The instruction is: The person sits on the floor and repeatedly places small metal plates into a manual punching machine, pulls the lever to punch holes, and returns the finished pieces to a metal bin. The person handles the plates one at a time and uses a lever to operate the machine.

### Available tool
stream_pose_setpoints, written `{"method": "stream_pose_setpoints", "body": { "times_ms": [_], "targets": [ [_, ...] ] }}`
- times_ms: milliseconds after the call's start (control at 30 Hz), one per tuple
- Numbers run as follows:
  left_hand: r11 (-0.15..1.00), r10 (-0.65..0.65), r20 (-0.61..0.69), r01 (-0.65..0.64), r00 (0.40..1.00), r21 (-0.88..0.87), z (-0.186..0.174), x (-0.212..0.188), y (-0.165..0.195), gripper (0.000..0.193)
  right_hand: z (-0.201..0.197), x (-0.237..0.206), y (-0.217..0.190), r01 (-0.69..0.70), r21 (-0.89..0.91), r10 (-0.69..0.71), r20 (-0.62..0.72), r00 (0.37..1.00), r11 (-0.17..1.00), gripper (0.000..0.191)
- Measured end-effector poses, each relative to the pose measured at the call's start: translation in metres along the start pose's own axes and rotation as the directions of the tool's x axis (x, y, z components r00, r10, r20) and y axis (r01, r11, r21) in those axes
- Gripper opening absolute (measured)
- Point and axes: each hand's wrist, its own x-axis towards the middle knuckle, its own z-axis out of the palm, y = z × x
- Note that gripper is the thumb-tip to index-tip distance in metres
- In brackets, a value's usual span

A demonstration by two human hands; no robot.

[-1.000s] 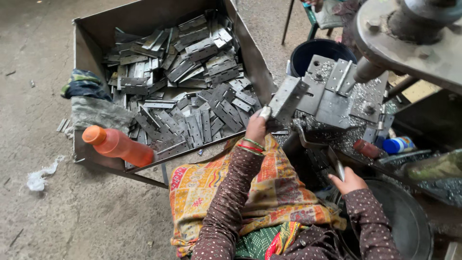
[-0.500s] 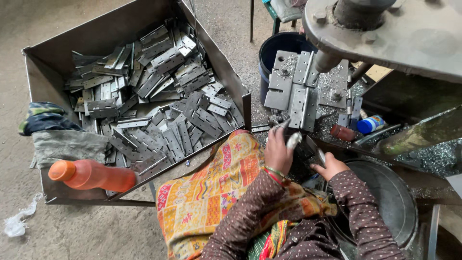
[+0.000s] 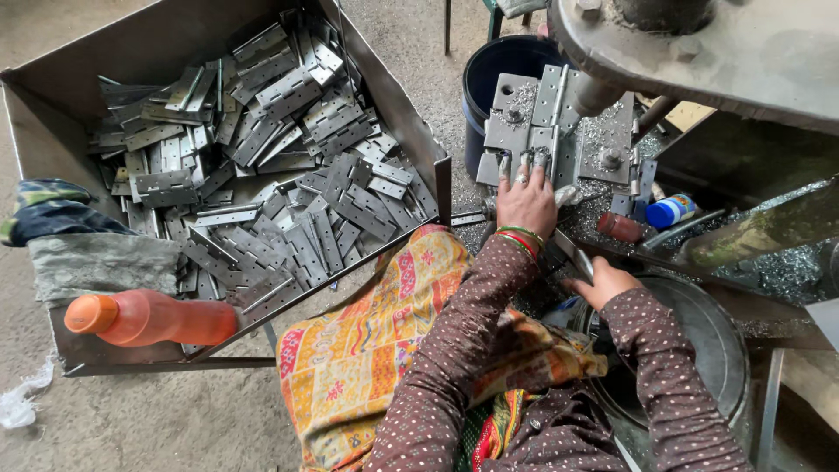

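The metal tray [image 3: 419, 131] at far left is heaped with flat hinge plates [image 3: 262, 166]; a dark bucket [image 3: 489, 70] stands just right of it. Your left hand [image 3: 527, 203] lies spread, fingers pressing the metal plate [image 3: 529, 122] on the press bed. Your right hand [image 3: 603, 281] is curled around a bar [image 3: 572, 253]. An orange bottle [image 3: 149, 319] rests on the tray's near edge.

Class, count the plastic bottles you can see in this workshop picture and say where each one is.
2. An orange bottle lies on its side at the near edge of the metal tray of hinges. A small blue-capped bottle lies right of the left hand. Others may be hidden.
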Motion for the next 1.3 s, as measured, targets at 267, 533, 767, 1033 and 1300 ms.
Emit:
{"method": "stream_pose_setpoints", "body": {
  "times_ms": [267,533,767,1033,1300],
  "targets": [
    [0.999,0.03,0.044,-0.03,0.999,-0.015,0.001,0.006,-0.001,0.029,0.026,-0.015,-0.004,0.006,0.095,0.003,-0.098,0.995,0.995,0.06],
    [0.999,0.029,0.035,-0.03,0.999,0.027,-0.006,-0.002,-0.008,0.032,0.076,-0.029,-0.02,0.074,0.174,-0.017,-0.31,0.951,0.982,0.054],
    [0.988,0.077,0.052,-0.083,0.996,0.128,0.003,0.003,-0.005,0.028,0.013,-0.016,-0.014,-0.02,0.072,0.023,-0.036,0.999,0.997,0.065],
    [0.993,-0.002,0.075,-0.007,0.997,0.121,0.016,0.033,0.0,0.031,0.044,-0.03,-0.018,-0.061,0.155,0.078,-0.109,0.991,0.986,0.067],
    [0.993,0.037,0.005,-0.037,0.999,0.116,0.007,0.012,-0.007,0.028,0.057,-0.024,-0.014,0.082,0.195,-0.039,-0.214,0.976,0.977,0.063]
  ]
}}
